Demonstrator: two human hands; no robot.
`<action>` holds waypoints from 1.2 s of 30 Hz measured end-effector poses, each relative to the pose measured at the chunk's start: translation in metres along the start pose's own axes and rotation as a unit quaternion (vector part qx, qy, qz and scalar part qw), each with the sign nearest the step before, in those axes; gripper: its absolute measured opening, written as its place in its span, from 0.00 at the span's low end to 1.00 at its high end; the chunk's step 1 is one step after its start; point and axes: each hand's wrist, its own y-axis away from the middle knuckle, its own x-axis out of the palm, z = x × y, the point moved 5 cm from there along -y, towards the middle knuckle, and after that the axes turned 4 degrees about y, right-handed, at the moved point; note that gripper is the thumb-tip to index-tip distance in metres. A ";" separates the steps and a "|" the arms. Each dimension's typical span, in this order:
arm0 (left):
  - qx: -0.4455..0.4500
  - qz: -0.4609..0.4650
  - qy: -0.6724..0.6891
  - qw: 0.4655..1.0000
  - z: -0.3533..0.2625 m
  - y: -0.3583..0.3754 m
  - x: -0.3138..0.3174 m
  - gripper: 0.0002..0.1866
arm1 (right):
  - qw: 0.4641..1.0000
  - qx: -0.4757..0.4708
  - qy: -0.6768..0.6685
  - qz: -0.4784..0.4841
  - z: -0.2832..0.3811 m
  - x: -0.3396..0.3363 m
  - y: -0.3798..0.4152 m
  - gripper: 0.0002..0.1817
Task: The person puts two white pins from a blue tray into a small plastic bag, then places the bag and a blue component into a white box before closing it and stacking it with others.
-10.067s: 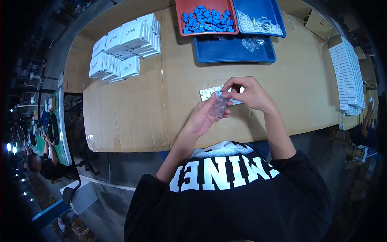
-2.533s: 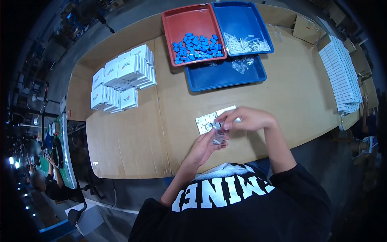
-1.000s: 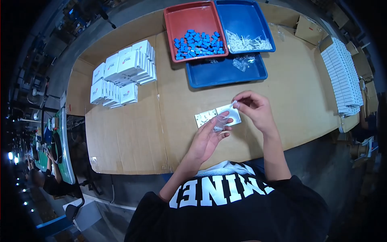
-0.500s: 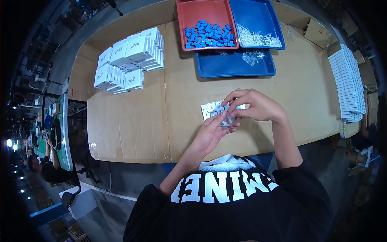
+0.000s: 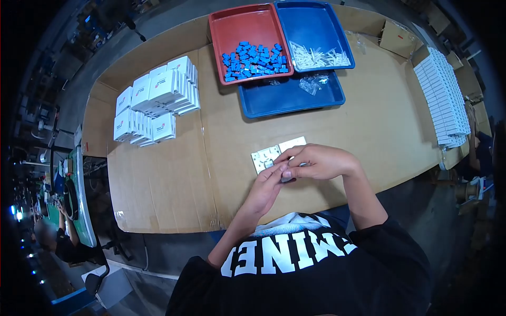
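Note:
My left hand (image 5: 265, 190) and my right hand (image 5: 322, 161) meet fingertip to fingertip near the front of the cardboard-covered table. Pinched between them is a small clear plastic bag (image 5: 286, 179), mostly hidden by the fingers. Just beyond the fingers lies a white plate with small fittings on its face (image 5: 265, 156), partly covered by my hands. A plain white panel (image 5: 293, 142) lies beside it on the right.
Ahead stand a red tray (image 5: 251, 26) of blue connector-like parts (image 5: 255, 61) and a blue tray (image 5: 313, 26) of white plugs (image 5: 319, 57). A lower blue tray (image 5: 284, 102) holds clear bags (image 5: 313, 83). White boxes (image 5: 161, 89) are stacked left, white pieces (image 5: 441, 100) right.
The view has shifted, so the trays and table sit lower and further left. My fingers have closed together over the bag, which showed more plainly before, and more of the plain white panel is visible.

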 end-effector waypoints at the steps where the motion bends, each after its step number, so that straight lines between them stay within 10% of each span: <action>1: 0.013 0.004 -0.063 0.998 -0.001 -0.001 0.000 0.20 | 0.999 -0.001 0.000 0.033 -0.001 0.004 0.000 0.18; 9: -0.018 0.037 -0.079 0.996 -0.007 0.004 0.007 0.22 | 0.993 -0.082 -0.058 0.059 -0.021 -0.017 0.005 0.18; 13: -0.033 0.018 -0.084 0.996 -0.005 0.005 0.004 0.24 | 0.982 0.035 -0.032 -0.182 -0.087 -0.121 -0.007 0.10; 17: -0.041 -0.001 -0.121 0.992 -0.004 0.013 0.002 0.24 | 0.852 0.089 0.152 -0.494 -0.158 -0.225 -0.020 0.09; 25: -0.036 -0.009 -0.097 0.995 -0.004 0.021 -0.006 0.25 | 0.753 0.330 0.382 -0.421 -0.180 -0.253 -0.059 0.14; 32: -0.017 -0.038 0.039 0.998 -0.019 0.017 -0.009 0.27 | 0.756 0.298 0.315 -0.490 -0.182 -0.256 -0.041 0.13; 36: 0.010 -0.035 0.083 0.996 -0.038 0.014 0.005 0.29 | 0.836 0.099 0.157 -0.515 -0.151 -0.225 -0.027 0.08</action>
